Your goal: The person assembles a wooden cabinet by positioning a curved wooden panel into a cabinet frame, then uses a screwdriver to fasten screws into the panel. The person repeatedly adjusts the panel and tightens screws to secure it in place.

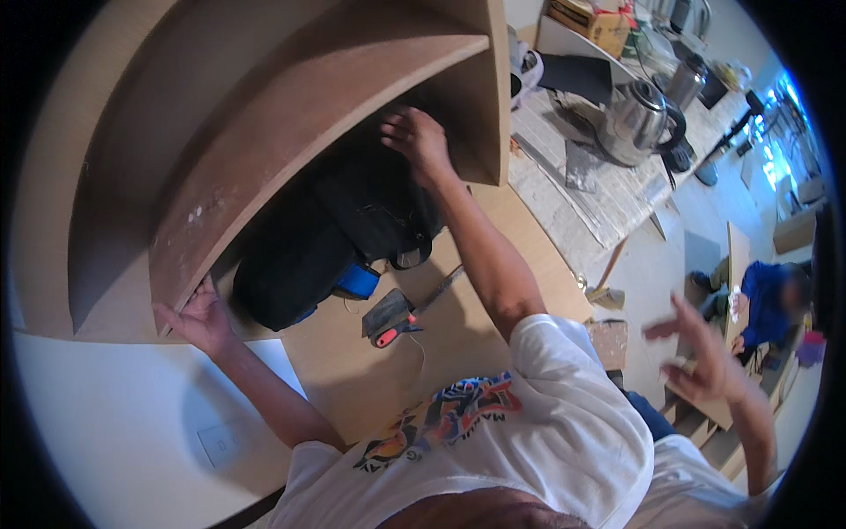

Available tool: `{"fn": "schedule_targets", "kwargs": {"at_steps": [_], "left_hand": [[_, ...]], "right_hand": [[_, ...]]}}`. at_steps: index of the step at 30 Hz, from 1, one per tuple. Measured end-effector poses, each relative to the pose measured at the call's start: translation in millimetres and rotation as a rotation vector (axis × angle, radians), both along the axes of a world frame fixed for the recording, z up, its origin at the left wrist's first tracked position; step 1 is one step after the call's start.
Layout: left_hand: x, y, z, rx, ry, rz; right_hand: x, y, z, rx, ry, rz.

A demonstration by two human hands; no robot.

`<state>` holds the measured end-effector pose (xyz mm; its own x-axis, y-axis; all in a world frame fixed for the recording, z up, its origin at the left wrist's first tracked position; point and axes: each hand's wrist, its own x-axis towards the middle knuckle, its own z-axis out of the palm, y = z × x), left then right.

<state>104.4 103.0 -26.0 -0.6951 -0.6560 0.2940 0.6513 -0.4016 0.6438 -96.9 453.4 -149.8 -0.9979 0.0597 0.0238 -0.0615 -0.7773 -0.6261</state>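
A curved wooden shelf unit fills the left and upper part of the view, and its shelf board (291, 141) bends across it. My left hand (204, 319) grips the board's lower left end, thumb in front and fingers behind the edge. Under the board lies a black bag (308, 256) with a blue patch. My right hand (416, 141) reaches in under the board above the bag's far end, its fingers loosely spread with nothing visible in them. Near the bag, hand tools with a black-and-red handle (392, 331) rest on the wooden surface.
A worktable (564, 176) at the upper right bears a steel kettle (634, 123), a flask (687, 81) and a cardboard box (592, 25). Close on the right is another person's raised hand (705, 353). Farther off, a person in blue (765, 295) handles a board.
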Motion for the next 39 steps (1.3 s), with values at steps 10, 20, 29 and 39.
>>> {"fn": "schedule_targets", "kwargs": {"at_steps": [10,20,29,39], "left_hand": [[-12,-69,8,0.063,-0.146,-0.060],[-22,-65,13,0.228,-0.160,-0.036],[-5,-78,7,0.137,-0.146,-0.062],[1,-78,-2,0.156,-0.160,-0.014]], "right_hand": [[97,-70,-17,0.068,-0.011,0.155],[19,-19,-4,-0.135,0.099,0.234],[-58,-8,24,-0.413,0.179,0.134],[58,142,59,0.403,0.171,0.217]]}}
